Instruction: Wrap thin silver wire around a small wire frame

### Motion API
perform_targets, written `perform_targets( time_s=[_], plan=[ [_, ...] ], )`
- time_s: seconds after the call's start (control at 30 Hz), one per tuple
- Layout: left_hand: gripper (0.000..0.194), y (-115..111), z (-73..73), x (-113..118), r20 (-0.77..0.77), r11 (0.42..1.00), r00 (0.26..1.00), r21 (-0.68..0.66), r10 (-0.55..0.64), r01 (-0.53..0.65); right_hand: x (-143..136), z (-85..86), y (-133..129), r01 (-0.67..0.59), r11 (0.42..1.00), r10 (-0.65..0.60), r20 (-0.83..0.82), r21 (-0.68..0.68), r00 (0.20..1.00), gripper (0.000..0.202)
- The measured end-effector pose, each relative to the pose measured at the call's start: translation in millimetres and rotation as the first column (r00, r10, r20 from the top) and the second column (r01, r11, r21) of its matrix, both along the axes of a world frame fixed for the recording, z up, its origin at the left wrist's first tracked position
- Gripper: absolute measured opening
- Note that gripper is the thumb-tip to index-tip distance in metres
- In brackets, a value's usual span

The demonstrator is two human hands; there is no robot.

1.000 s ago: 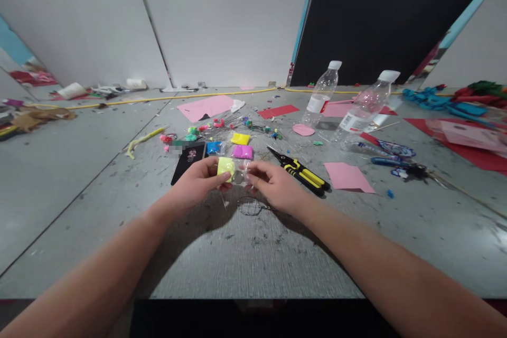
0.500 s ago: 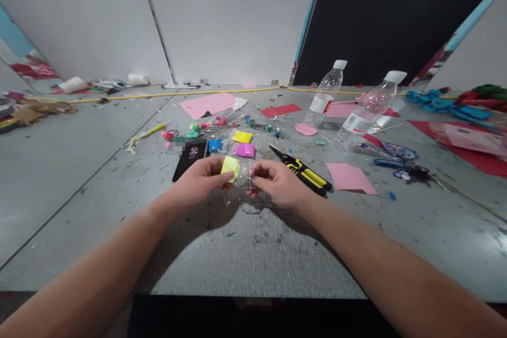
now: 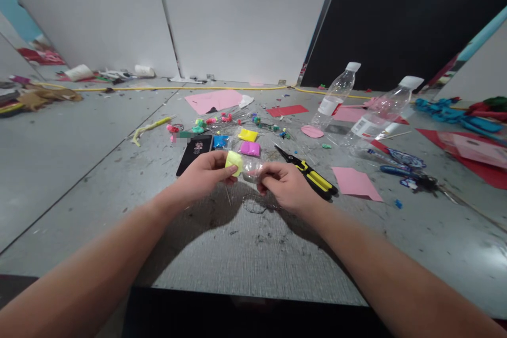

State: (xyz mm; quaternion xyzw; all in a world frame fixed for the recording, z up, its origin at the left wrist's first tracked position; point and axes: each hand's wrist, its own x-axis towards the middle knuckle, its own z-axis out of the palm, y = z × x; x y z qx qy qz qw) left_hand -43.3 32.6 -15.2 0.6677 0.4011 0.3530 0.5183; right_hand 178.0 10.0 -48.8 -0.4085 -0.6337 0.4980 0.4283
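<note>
My left hand [image 3: 209, 173] pinches a small clear packet with a pale yellow soft block, looking like modelling clay [image 3: 234, 163], at its left end. The packet's clear plastic wrapper [image 3: 251, 168] stretches across to my right hand [image 3: 279, 182], whose fingers are closed on its other end. Just beyond lie a magenta packet [image 3: 250, 148], a yellow packet [image 3: 247, 134] and a blue packet [image 3: 221, 141]. A black phone [image 3: 195, 154] rests beside my left hand. Black-and-yellow pliers [image 3: 311, 174] lie right of my right hand. Below the hands is a loop of thin wire [image 3: 254, 204].
Two clear bottles [image 3: 336, 96] with white caps stand at the back right. Pink paper [image 3: 356, 183] and red paper [image 3: 287, 110] lie about. Blue-handled pliers [image 3: 400, 170] are at the right. Behind, a yellow cable [image 3: 158, 88] runs along the white panels.
The view has shifted slightly, so everything sits a little further right. Both hands still hold the packet; my right fingers have drawn slightly away from the left, with more wrapper showing between.
</note>
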Motion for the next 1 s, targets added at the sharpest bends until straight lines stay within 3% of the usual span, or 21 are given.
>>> perform_targets(
  time_s=[0.33, 0.6, 0.8, 1.0],
  plan=[
    [0.009, -0.4, -2.4, -0.9, 0.001, 1.000, 1.000, -0.002, -0.003, 0.003, 1.6, 2.3, -2.7, -0.048, 0.995, 0.049, 0.009, -0.091, 0.999, 0.023],
    [0.005, -3.5, 0.1, 1.9, -0.010, 0.999, 0.999, -0.021, -0.047, 0.046, 0.8, 1.1, -3.1, -0.159, 0.963, 0.139, -0.108, -0.215, 0.984, 0.019],
    [0.004, -3.4, 1.4, 2.2, 0.011, 0.998, 0.999, -0.036, -0.053, 0.053, -0.5, -0.1, -4.3, -0.187, 0.965, 0.161, -0.149, -0.185, 0.976, 0.019],
    [0.010, -1.9, 0.8, -0.6, 0.054, 0.998, 0.998, -0.049, -0.024, 0.027, -1.0, 1.4, -2.8, -0.084, 0.992, 0.065, -0.187, -0.096, 0.980, 0.031]
  ],
)
